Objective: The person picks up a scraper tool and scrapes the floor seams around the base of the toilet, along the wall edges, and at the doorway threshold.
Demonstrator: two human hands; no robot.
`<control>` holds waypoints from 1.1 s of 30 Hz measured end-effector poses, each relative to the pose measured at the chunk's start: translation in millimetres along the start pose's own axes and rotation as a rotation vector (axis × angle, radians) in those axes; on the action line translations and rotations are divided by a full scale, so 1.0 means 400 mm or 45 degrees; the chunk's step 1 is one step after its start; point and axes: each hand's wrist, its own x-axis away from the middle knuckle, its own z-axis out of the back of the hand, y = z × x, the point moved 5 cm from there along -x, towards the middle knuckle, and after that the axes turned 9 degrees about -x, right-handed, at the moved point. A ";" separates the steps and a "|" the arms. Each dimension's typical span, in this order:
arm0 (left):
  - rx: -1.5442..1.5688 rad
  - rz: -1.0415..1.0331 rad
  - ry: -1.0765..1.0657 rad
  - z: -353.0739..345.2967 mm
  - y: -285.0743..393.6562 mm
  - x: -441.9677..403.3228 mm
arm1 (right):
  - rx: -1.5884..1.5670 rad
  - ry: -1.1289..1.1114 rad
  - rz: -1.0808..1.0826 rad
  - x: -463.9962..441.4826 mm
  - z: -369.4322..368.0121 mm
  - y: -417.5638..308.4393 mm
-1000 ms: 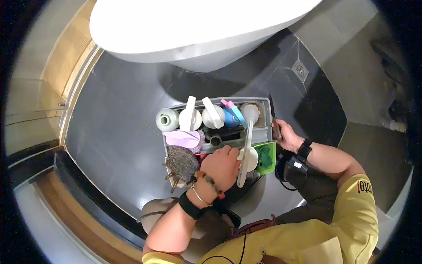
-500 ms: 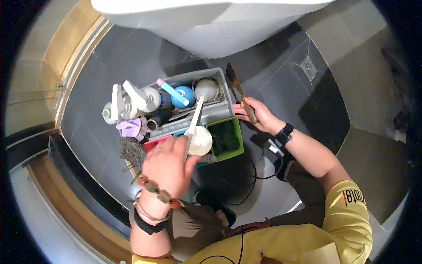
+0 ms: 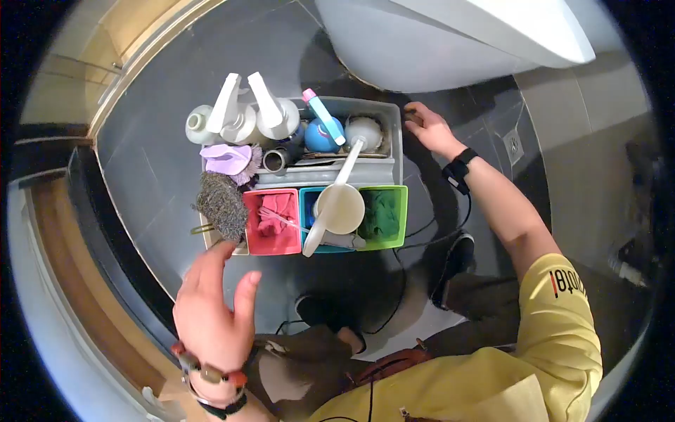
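L hand moved from brush handle, fingers spread nr caddy; R hand by its R end, grip unclear.

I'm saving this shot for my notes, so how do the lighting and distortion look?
Head view: black corners and bowed lines near the rim; head view: the smooth white curved fixture looks pale, casting dark shadow across the dark grey tiled floor.

We hold our left hand open by the grey scourer, near left of the caddy; our right hand is beside its far right corner. A red bin sits left of a green bin.
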 end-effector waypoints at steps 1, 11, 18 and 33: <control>0.003 0.021 0.014 0.009 -0.003 0.020 | 0.003 -0.014 0.021 -0.030 -0.013 -0.002; -0.111 0.176 0.081 0.084 0.083 0.161 | 0.435 -0.125 0.126 -0.079 -0.005 -0.003; -0.097 0.260 0.185 0.098 0.131 0.153 | 0.426 -0.156 0.136 -0.089 0.035 -0.020; 0.073 0.133 0.079 0.036 0.085 0.129 | 0.562 -0.222 0.071 -0.074 0.048 -0.106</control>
